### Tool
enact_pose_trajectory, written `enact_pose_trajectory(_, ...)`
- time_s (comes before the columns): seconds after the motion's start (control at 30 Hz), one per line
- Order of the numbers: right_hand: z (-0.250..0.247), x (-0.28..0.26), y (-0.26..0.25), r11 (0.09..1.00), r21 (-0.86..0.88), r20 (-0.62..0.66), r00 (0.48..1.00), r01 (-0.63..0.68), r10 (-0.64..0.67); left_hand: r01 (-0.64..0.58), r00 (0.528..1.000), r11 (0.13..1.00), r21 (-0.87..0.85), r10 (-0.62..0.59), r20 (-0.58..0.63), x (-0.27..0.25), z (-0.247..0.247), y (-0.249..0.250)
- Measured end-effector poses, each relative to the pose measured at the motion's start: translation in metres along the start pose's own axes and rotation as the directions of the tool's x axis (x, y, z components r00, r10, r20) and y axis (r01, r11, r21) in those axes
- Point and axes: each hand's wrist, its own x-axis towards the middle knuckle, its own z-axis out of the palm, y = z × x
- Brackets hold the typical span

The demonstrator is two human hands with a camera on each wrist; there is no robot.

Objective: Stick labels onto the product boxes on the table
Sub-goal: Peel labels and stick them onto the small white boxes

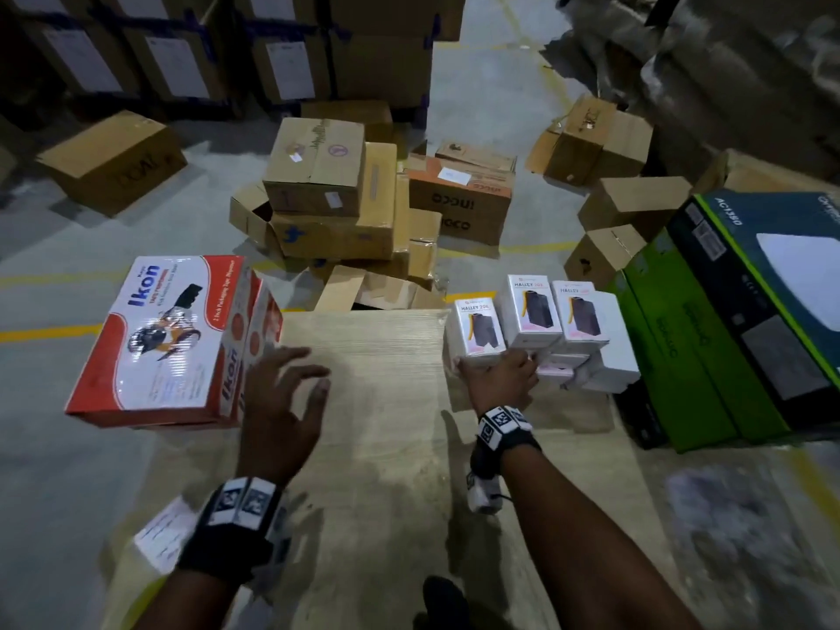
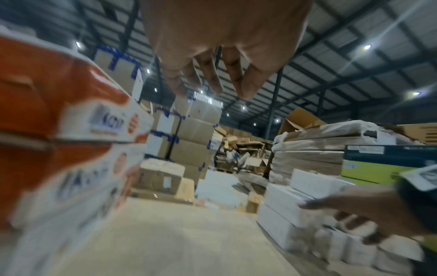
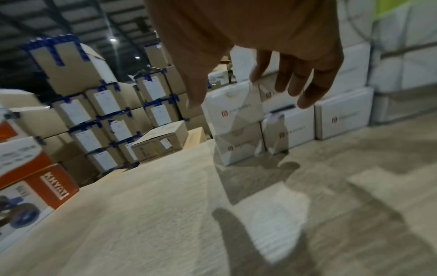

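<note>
The left hand [image 1: 282,402] hangs over the pale wood-grain table [image 1: 377,447] with its fingers spread and loosely bent, holding nothing; its fingertips [image 2: 246,91] point out toward the warehouse. Just to its left, at the table's left edge, stands a stack of red-and-white cardboard boxes printed "Ikon" [image 1: 168,338], close to the hand but not gripped by it.

The right hand [image 1: 500,379] reaches forward to the cluster of small white product boxes marked "Halley 20K" [image 1: 534,311] at the far right of the table. Its thumb and fingers reach around the nearest white box [image 1: 475,331], the top one of a two-high pile; the wrist view shows the fingertips [image 3: 305,100] at the box's upper edge, though motion blur hides whether they actually clamp it. These small boxes stand upright, pressed together in rows.

Beyond them to the right lie large green-and-black cartons [image 1: 727,320]. A white printed paper sheet [image 1: 163,534] sits at the near left corner of the table, beside the left wrist. Brown cardboard boxes [image 1: 336,197] are heaped on the grey floor past the table's far edge.
</note>
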Motion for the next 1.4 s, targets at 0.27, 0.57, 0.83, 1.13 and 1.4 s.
enact_pose_trajectory(0.27,0.001,-0.008,0.005,0.965,0.229,-0.089,0.990,0.123,-0.105,0.083,0.930,0.994,-0.076,-0.050,0.363,-0.035,0.071,0.011)
enact_pose_trajectory(0.57,-0.050,-0.041,0.089,0.705,0.631,0.670,0.686,-0.324,-0.284,0.820,0.554,0.395,-0.414,-0.368,0.746,-0.039,0.096,0.046)
enact_pose_trajectory(0.83,-0.080,-0.047,0.115,0.741,0.563,0.732,0.637,-0.366,-0.241,0.741,0.636,0.462,-0.488,-0.245,0.732,-0.035,0.098,0.084)
enact_pose_trajectory(1.13,-0.114,-0.060,0.102,0.740,0.668,0.461,0.739,0.076,-0.492,0.310,0.900,0.889,-0.338,-0.159,0.405,-0.070,0.090,0.091)
enact_pose_trajectory(1.4,-0.111,-0.068,0.111,0.733,0.671,0.389,0.787,0.114,-0.479,0.096,0.966,0.990,-0.106,-0.066,0.252,-0.081,0.087,0.111)
